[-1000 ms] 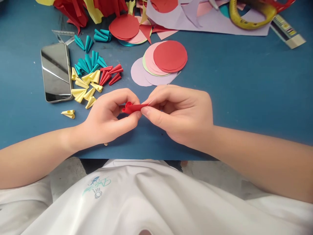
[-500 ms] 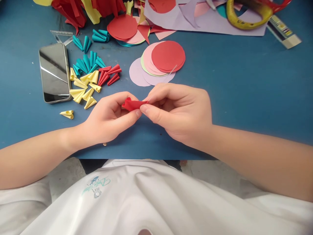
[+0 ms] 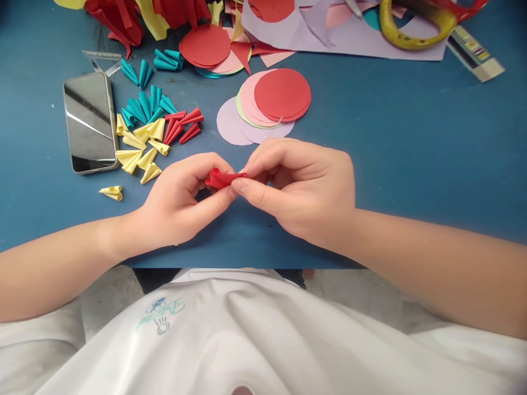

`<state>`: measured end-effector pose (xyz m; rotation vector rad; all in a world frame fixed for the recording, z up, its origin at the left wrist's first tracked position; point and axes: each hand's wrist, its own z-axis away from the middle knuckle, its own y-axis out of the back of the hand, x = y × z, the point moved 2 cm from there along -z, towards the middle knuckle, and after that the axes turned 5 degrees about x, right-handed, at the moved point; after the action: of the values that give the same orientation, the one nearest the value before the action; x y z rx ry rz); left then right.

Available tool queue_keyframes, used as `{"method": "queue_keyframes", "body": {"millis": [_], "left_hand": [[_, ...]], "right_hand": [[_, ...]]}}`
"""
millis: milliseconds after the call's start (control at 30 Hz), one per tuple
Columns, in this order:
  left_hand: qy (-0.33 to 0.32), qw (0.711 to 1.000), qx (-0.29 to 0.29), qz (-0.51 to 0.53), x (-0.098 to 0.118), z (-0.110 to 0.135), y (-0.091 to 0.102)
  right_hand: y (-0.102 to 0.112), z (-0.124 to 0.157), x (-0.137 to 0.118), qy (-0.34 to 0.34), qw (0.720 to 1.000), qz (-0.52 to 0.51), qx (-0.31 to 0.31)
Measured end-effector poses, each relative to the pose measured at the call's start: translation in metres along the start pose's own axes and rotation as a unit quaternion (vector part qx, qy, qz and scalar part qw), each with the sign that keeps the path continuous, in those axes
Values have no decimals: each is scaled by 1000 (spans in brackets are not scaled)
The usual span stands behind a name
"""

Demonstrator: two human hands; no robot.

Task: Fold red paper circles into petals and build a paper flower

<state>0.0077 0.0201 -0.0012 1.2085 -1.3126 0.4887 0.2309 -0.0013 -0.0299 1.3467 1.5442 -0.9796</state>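
Observation:
Between my two hands is a small red paper cone [image 3: 224, 180], its curled wide end to the left. My left hand [image 3: 185, 200] pinches the wide end between thumb and fingers. At the narrow end, the thumb and forefinger of my right hand [image 3: 304, 189] are closed on the same paper. Beyond my left hand lie rolled paper cones in groups: teal cones [image 3: 144, 107], red cones [image 3: 173, 130] and yellow cones [image 3: 132, 159]. Past my right hand is a fanned stack of paper circles [image 3: 282, 94], red on top, with pink, green and lilac beneath.
A phone [image 3: 89, 123] lies left of the cones, near a clear set square [image 3: 102, 60]. Along the back are more paper circles [image 3: 205, 46], red and yellow scraps, a lilac sheet [image 3: 395, 46], yellow-and-red-handled scissors [image 3: 397, 35] and a small boxed item [image 3: 475, 54] at the right.
The red paper has drawn in slightly at its narrow end, and my right fingertips have shifted a little to the left along it. Both hands keep hold.

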Motion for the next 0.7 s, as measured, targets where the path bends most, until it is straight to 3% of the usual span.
{"method": "queue_keyframes", "body": {"millis": [100,300,700], "left_hand": [[-17,1000,11,-5,-1,0,0],[-8,1000,5,-11,-1,-1,0],[42,999,-6,15,9,0,0]], "right_hand": [[0,0,0,22,1000,-13,3],[6,2,4,-38,998,44,-16],[1,-1,7,46,998,37,-30]]}}
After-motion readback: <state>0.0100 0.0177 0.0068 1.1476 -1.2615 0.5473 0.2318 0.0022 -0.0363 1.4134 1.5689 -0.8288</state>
